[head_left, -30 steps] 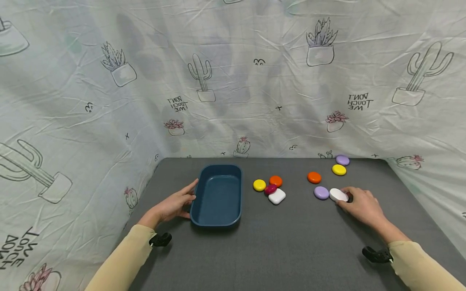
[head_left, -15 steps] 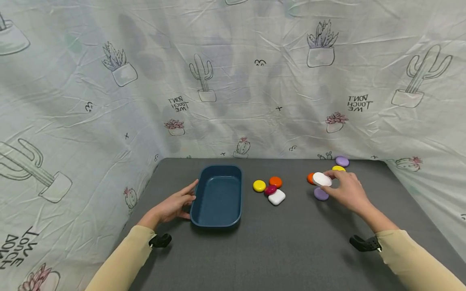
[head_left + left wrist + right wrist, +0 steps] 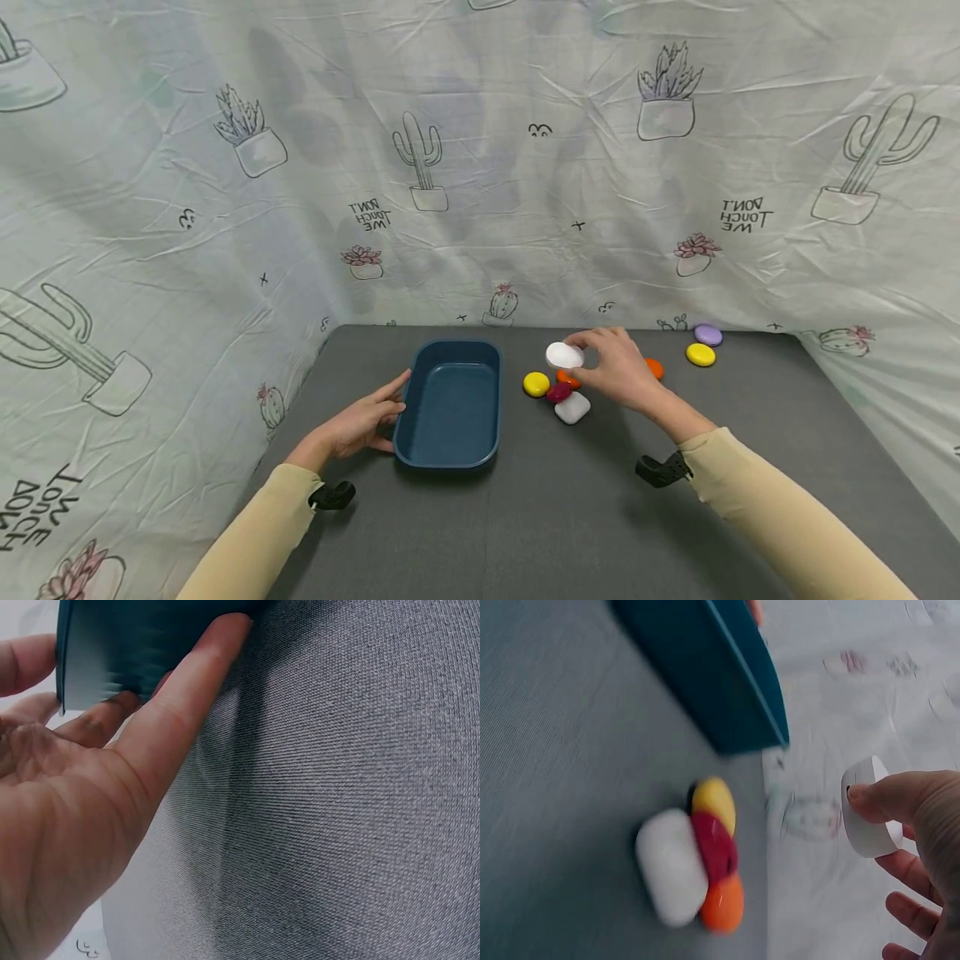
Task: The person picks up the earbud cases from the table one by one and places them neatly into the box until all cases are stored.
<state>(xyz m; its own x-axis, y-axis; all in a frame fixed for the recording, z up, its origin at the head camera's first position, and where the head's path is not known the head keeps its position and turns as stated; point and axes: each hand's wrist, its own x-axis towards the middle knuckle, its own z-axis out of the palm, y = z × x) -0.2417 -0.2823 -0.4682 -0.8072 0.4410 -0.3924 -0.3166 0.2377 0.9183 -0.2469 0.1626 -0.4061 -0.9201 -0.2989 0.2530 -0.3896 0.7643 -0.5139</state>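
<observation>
A deep blue rectangular container (image 3: 447,465) stands left of the table's middle, with nothing inside it. My left hand (image 3: 358,425) rests against its left outer wall, thumb and fingers spread out and fairly straight. In the left wrist view the fingertips touch the container's side (image 3: 101,649). Between thumb and fingers my right hand (image 3: 618,368) pinches a thick white disc (image 3: 564,356), held in the air above a small cluster. The right wrist view shows the disc's edge (image 3: 866,834) tilted, clear of the table. The cluster has a yellow (image 3: 536,384), an orange (image 3: 567,379), a crimson (image 3: 559,392) and a white rounded piece (image 3: 573,408).
Farther right lie another orange piece (image 3: 655,368), partly behind my right hand, a yellow one (image 3: 701,355) and a lilac one (image 3: 708,335) near the back edge. A printed cloth (image 3: 480,183) hangs behind the grey table (image 3: 540,517).
My right hand has lifted the white disc off the table and carried it left to above the cluster. A second lilac piece is now hidden behind that hand. The left hand stays put.
</observation>
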